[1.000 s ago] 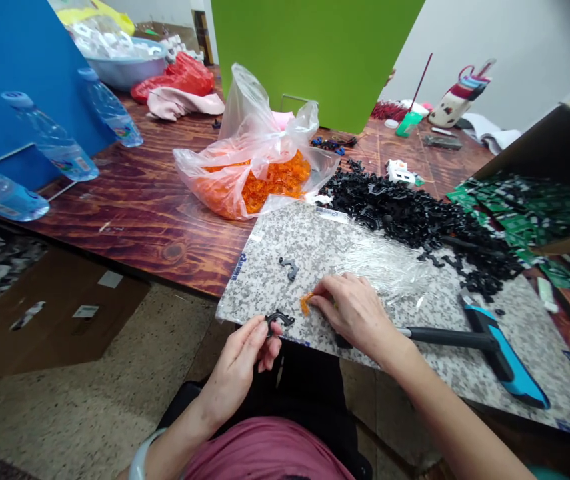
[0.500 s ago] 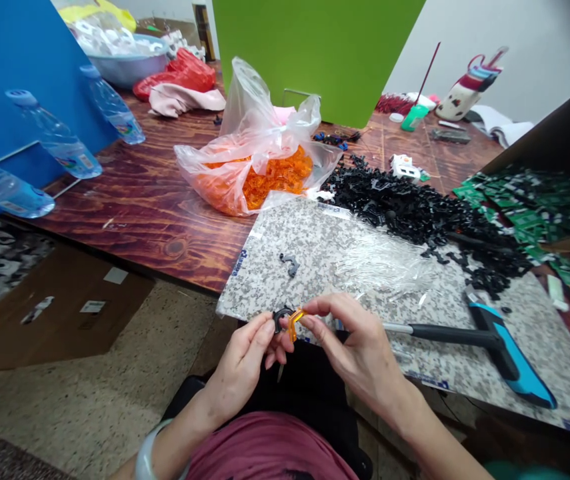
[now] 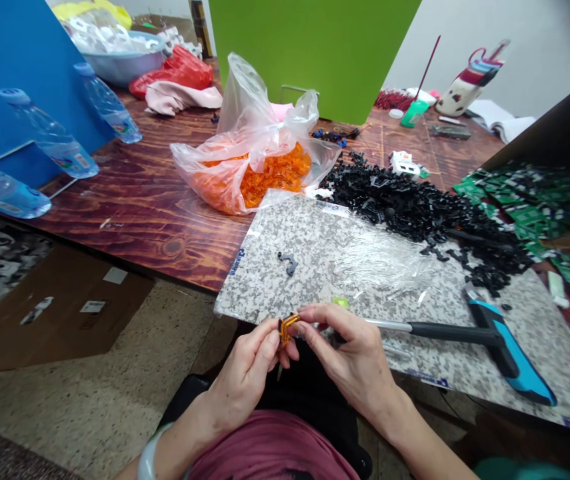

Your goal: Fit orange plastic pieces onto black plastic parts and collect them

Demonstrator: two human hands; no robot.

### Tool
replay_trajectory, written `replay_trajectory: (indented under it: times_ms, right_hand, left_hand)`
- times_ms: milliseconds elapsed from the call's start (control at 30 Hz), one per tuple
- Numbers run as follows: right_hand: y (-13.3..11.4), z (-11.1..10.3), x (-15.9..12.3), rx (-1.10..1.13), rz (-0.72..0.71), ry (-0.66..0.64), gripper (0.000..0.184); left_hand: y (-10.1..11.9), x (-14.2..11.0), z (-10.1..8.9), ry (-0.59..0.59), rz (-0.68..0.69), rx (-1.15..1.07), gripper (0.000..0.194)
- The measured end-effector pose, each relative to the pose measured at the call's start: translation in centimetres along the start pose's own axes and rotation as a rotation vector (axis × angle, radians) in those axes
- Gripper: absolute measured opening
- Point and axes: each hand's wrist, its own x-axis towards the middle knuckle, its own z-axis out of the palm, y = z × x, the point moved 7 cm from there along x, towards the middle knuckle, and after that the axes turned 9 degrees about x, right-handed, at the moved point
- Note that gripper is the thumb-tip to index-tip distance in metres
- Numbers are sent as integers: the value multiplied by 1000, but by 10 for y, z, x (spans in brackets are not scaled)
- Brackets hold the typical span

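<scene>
Orange and black plastic have come together in the last moments: the orange piece [image 3: 290,323] that lay on the board under the person's fingers now sits over the small black clip [image 3: 281,332], and the two read as one small unit, though how firmly they are seated can't be told. They are held just off the near edge of the speckled stone-pattern board [image 3: 269,283], above the person's lap. The left hand [image 3: 245,373] pinches the black clip between thumb and fingers, while the right hand [image 3: 349,363] closes on the orange piece from the other side. Another black clip [image 3: 289,263] lies alone on the board, a heap of black clips [image 3: 405,207] spreads beyond it, and a clear plastic bag [image 3: 245,133] of orange pieces slumps on the wooden tabletop [image 3: 129,227] to the far left.
</scene>
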Motion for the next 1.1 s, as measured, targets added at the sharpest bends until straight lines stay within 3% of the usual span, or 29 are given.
replay_trajectory:
  times_ms: [200,500,733,1100]
  right_hand:
    - [-5,-1,-2,-5,-59,9,10]
    - [-3,-1,-6,18,-26,18,7]
    - [4,0,-1,121,194,-177,15]
    - [4,7,-7,211,174,-262,6]
  left_hand:
    - [2,-1,1,-23,24,-1,32]
    - [3,-3,4,15,49,216,27]
    - [17,-5,1,-16,176,337,23]
    - [26,-7,0,-121,297,357,21]
